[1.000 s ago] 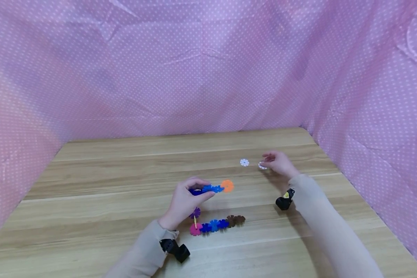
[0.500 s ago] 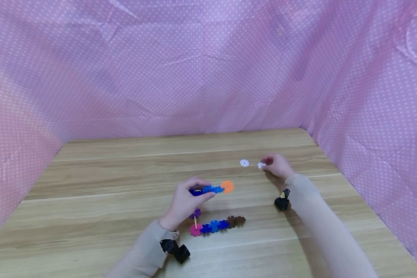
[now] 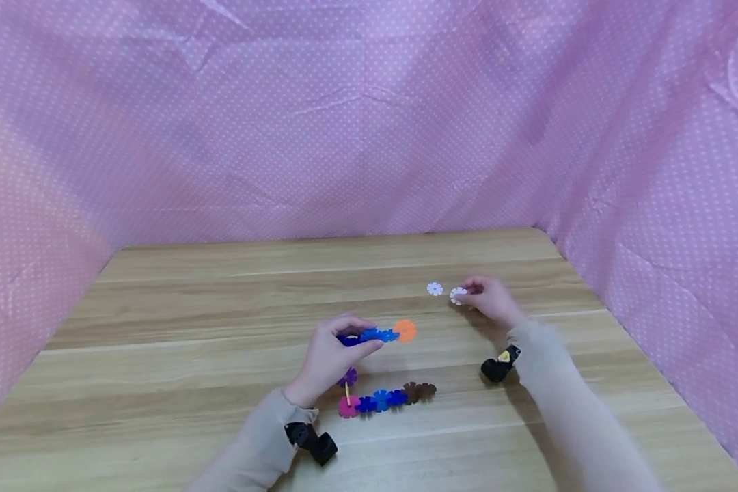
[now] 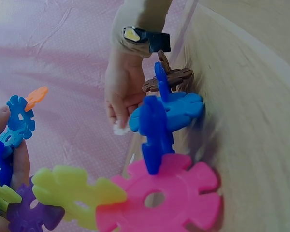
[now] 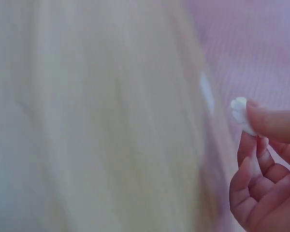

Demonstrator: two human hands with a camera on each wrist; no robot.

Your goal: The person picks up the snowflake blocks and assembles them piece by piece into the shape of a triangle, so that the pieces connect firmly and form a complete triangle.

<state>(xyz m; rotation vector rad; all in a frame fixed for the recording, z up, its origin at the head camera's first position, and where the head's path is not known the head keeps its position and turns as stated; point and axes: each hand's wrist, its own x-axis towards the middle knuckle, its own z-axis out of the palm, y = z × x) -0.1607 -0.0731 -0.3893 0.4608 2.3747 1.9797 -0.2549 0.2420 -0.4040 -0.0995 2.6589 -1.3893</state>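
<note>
My left hand (image 3: 329,355) grips a chain of slotted snowflake discs between thumb and fingers. From the grip, a light blue disc (image 3: 372,334) and an orange disc (image 3: 404,331) stick out to the right. Below the hand the chain bends through a purple disc (image 3: 348,376), a yellow disc (image 4: 70,186) and a pink disc (image 4: 205,188). A lower row runs right through blue discs (image 3: 380,400) to brown discs (image 3: 419,391). My right hand (image 3: 495,302) pinches a loose white snowflake disc (image 5: 240,113), held above the table with thumb and finger.
A second white disc (image 3: 434,289) lies flat on the wooden table (image 3: 221,301), just left of the right hand. Pink dotted cloth (image 3: 357,137) hangs behind the table and along both sides. Each wrist wears a black camera (image 3: 499,365).
The right hand has taken hold of the white disc, lifted it and drawn it slightly left, tilting its face into view. The left hand and its chain stay nearly still.
</note>
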